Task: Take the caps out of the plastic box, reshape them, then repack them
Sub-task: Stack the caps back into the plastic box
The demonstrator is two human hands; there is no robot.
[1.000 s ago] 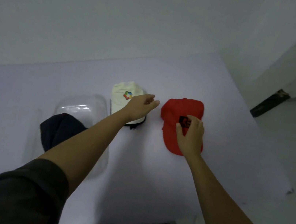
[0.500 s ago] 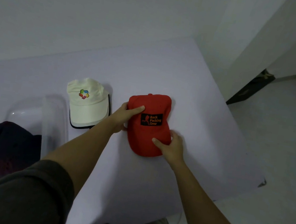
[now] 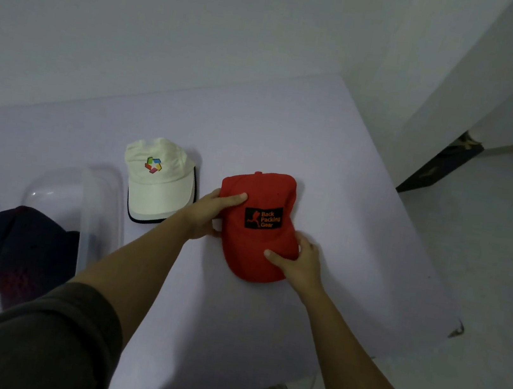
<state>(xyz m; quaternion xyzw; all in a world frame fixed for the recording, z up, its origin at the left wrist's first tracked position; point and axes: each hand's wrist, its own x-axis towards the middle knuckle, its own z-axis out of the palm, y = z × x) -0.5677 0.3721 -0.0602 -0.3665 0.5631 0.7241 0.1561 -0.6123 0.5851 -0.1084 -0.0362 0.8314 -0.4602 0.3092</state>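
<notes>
I am counting three caps and one clear plastic box (image 3: 100, 204) on the table (image 3: 291, 133). I am holding the red cap (image 3: 258, 228) with both hands. My left hand (image 3: 209, 212) is pinching its left edge, thumb lying on the crown. My right hand (image 3: 300, 261) is gripping the near right edge, thumb pressing on the brim. The red cap is lying flat on the table. The cream cap (image 3: 157, 179) is sitting just to its left, and the dark cap (image 3: 24, 246) is lying in the box's near end.

Your pale tabletop (image 3: 351, 175) has a red cap (image 3: 259, 191), a cream cap (image 3: 158, 193) just beside it, then a clear plastic box (image 3: 103, 205) and a dark cap (image 3: 24, 246) further left.
</notes>
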